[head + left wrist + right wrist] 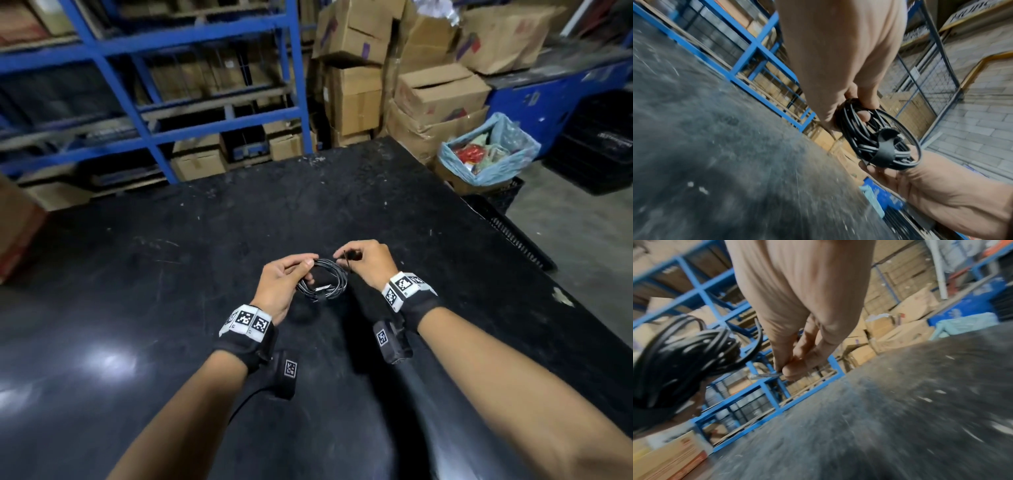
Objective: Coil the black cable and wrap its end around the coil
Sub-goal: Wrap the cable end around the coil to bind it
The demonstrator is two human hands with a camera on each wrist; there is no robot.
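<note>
- The coiled black cable is held in the air just above the black desk, between the two hands, near the desk's middle.
- The left hand grips the coil's left side: in the head view its thumb lies over the top of the loops and its fingers curl beneath them.
- The left wrist view adds what the head view hides: a fingertip pokes through the coil's centre, and a broad black strap crosses the loops on the side of the coil away from that hand.
- The right hand is just right of the coil, fingers bunched, pinching the cable's free end, which rises from the coil's right edge.
- Only the right wrist view shows the pinch closely: thumb and fingertips clamp a thin, blurred piece, while the coil fills that picture's left side. What exactly the piece is cannot be told there.
- Beyond the coil, at the desk's far edge, stands a blue shelving rack; to the right of it are stacked cardboard boxes.
- Right of the desk's far corner sits a box lined with a pale blue bag, seen whole in the head view only.
</note>
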